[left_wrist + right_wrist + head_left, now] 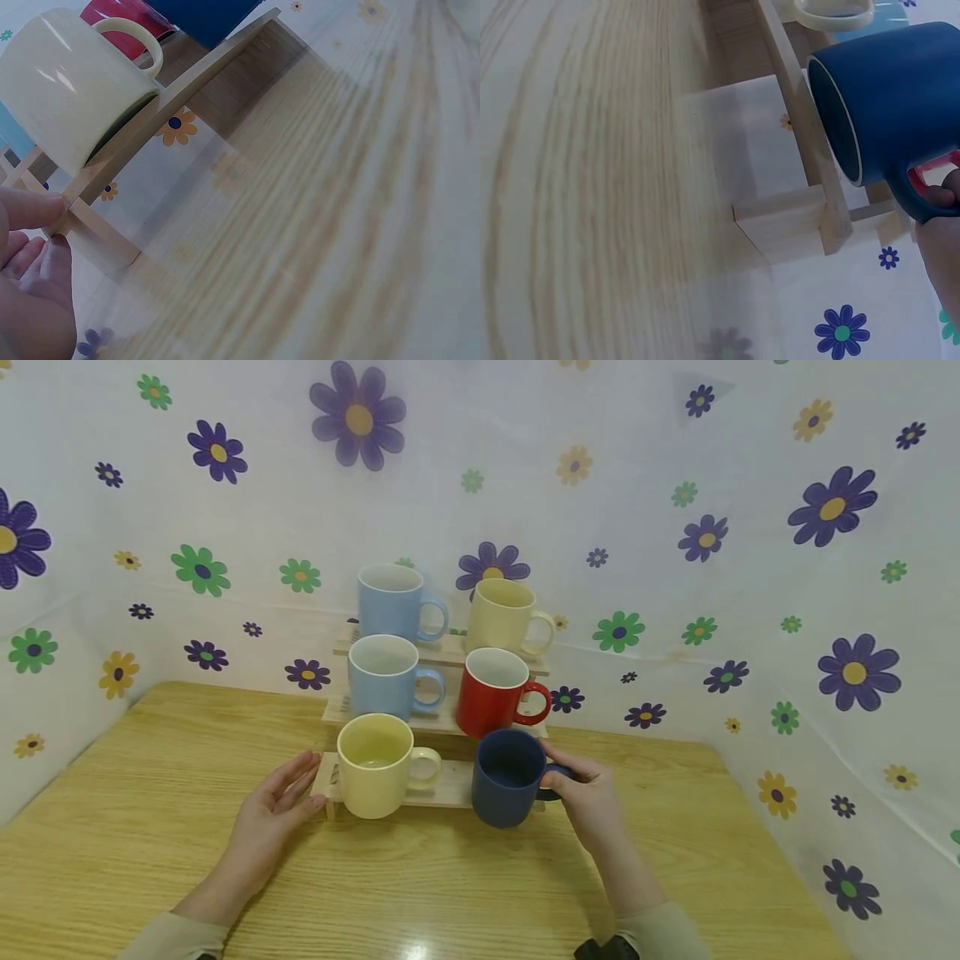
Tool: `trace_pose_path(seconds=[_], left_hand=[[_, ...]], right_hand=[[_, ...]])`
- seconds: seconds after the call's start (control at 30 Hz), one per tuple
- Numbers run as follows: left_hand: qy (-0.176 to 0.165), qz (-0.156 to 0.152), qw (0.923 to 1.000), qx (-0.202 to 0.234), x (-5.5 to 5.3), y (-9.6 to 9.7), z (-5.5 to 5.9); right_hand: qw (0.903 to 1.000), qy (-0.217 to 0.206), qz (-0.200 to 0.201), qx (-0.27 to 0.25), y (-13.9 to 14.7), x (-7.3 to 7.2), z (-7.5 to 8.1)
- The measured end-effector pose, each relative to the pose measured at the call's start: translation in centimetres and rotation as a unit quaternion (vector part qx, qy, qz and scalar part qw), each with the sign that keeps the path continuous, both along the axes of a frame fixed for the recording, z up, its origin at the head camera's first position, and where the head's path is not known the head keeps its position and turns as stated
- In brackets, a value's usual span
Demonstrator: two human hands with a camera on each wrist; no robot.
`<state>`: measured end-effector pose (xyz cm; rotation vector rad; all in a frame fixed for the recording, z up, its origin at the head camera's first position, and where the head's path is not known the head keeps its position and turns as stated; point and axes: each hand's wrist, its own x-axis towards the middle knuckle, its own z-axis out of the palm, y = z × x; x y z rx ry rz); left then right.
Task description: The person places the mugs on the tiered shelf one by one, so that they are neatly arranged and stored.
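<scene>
My right hand (588, 789) grips a dark blue mug (504, 789) by its handle, at the right end of the lowest tier of a wooden rack (450, 793). In the right wrist view the blue mug (892, 97) is close over the slats (802, 105), its base partly showing. Across from it, my left hand (273, 818) is at the rack's left end. In the left wrist view its thumb (34, 208) and a finger hold the rack's front corner (71, 199). A pale yellow mug (373, 777) stands upright on that tier, handle to the right.
The middle tier holds a light blue mug (382, 685) and a red mug (491, 697). On the top tier stand another light blue mug (388, 610) and a yellow mug (498, 618). The rack is on a wood-grain table (187, 760), with flower-printed sheeting (262, 510) behind and beside it.
</scene>
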<state>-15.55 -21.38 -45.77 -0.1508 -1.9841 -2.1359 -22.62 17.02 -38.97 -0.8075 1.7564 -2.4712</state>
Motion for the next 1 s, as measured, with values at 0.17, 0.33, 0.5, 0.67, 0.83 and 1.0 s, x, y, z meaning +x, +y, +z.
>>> trace_pose_path(seconds=[0.17,0.33,0.5,0.67,0.83,1.0], left_hand=[[0.001,0.000,1.0000,-0.002,-0.2,-0.1,-0.2],[0.003,0.001,1.0000,-0.005,-0.2,-0.1,-0.2],[0.002,0.001,1.0000,-0.009,0.0,0.1,0.0],[-0.001,0.001,0.9999,-0.012,0.0,0.1,0.1],[-0.001,0.004,0.9999,-0.013,-0.3,-0.1,-0.2],[0.000,0.006,1.0000,-0.005,-0.3,-0.2,-0.3]], right_hand=[[0.9997,-0.019,-0.010,-0.009,-0.6,-0.1,-0.3],[0.9998,-0.001,0.000,-0.019,-1.1,-0.5,-0.7],[0.9996,0.006,0.003,-0.027,-1.5,-0.6,-1.0],[0.9997,0.005,-0.003,-0.023,-1.5,-0.8,-1.2],[0.9998,0.016,-0.010,0.009,-1.3,-0.9,-1.5],[0.9912,0.008,-0.063,0.116,-1.0,-0.8,-1.4]])
